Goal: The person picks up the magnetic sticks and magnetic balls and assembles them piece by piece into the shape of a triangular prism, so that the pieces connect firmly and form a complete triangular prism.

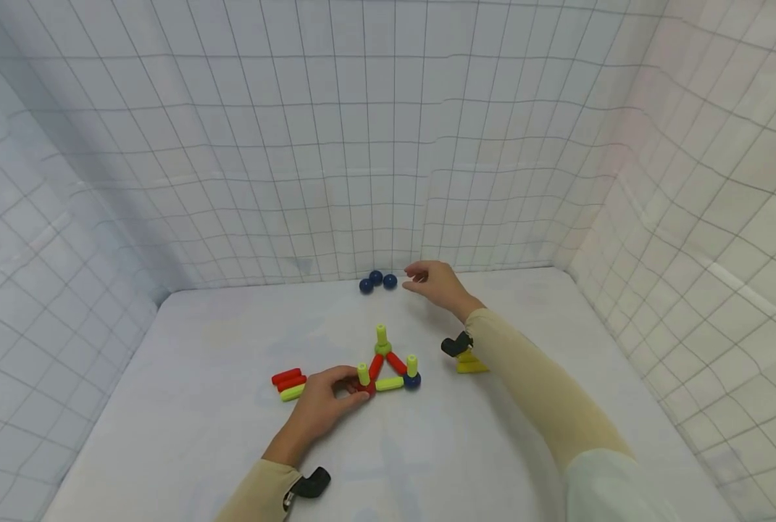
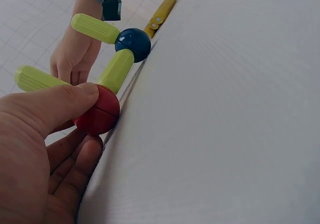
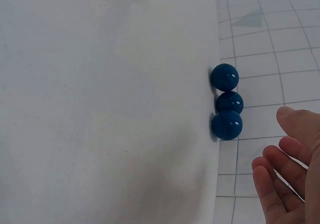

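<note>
My left hand [image 1: 325, 402] pinches a red ball [image 2: 102, 112] between thumb and fingers. That ball is one corner of a triangle of balls and rods lying on the table, joined by two red rods [image 1: 397, 363] and a yellow-green rod [image 2: 117, 70]. The other corners are a dark blue ball [image 1: 412, 380] and a yellow-green ball [image 1: 383, 349]. From each corner a yellow-green rod [image 1: 381, 333] stands upright. Near three loose dark blue balls [image 3: 226, 125] at the back, my right hand [image 1: 438, 283] hovers with parted, loosely bent fingers, holding nothing and not touching them.
Left of the triangle, two red rods [image 1: 288, 377] and a yellow-green rod [image 1: 293, 392] lie side by side. Yellow rods [image 1: 472, 367] lie to the right, partly hidden by the right sleeve and wrist camera. A grid-patterned cloth [image 1: 388, 145] rises behind the white table [image 1: 218, 348].
</note>
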Motion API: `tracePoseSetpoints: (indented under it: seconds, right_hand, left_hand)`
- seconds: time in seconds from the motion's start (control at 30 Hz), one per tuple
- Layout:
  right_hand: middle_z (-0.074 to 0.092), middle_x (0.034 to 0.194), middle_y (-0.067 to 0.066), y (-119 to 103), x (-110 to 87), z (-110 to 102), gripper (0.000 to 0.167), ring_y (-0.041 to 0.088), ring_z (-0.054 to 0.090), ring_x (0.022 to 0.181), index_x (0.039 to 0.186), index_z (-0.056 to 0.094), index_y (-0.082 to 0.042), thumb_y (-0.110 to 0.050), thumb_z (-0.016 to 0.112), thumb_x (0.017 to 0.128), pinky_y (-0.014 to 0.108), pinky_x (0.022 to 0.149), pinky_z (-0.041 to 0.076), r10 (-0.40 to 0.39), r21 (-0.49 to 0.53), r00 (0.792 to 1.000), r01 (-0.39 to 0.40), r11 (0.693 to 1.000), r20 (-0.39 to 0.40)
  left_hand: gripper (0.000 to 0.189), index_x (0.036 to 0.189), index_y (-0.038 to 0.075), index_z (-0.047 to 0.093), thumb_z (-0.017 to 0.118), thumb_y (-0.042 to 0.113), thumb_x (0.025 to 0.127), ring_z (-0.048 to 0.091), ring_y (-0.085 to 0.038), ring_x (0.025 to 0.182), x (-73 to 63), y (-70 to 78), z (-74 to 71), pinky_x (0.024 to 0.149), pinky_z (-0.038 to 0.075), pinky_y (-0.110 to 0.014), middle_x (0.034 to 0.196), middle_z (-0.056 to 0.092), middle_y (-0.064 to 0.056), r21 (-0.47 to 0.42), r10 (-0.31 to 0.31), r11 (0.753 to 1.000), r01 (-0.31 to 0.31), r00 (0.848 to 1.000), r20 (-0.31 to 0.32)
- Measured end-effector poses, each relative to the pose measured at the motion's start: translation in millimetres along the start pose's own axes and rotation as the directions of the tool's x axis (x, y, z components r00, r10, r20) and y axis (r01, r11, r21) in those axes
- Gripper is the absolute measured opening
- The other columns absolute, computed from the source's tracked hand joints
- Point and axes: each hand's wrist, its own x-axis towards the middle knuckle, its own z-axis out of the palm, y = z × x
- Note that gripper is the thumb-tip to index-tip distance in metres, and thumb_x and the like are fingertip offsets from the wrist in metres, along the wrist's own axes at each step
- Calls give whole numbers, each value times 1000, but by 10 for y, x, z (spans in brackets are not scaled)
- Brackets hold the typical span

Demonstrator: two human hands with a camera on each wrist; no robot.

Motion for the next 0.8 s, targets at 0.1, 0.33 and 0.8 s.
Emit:
tracePoseSetpoints:
  seconds: [0.1,0.33,0.8]
  right_hand:
    - [72,129,15,13,98,71,42,25,67,110,137,72,0,-23,79,102,40,94,57,-1,-30,1000,1,1000,8]
    - [72,131,11,77,254,205,40,24,67,110,136,72,-4,-22,79,101,38,92,58,13,-75,1000,-13,997,-3]
    - [69,135,13,209,433,429,49,28,67,119,144,66,-4,-21,80,101,39,98,57,86,-70,995,-83,994,46]
  left_hand:
    - [30,119,15,78,90,17,92,66,-13,93,-3,0,-12,91,58,-35,104,72,9,1,6,1000,-6,1000,-4]
    - [31,121,16,78,90,17,92,68,-12,93,0,-24,5,90,58,-32,105,73,9,-32,9,999,-8,1000,20]
    - [34,124,14,78,90,21,93,68,-11,93,-4,-54,-26,91,59,-33,103,73,10,-18,16,1000,-16,1000,27]
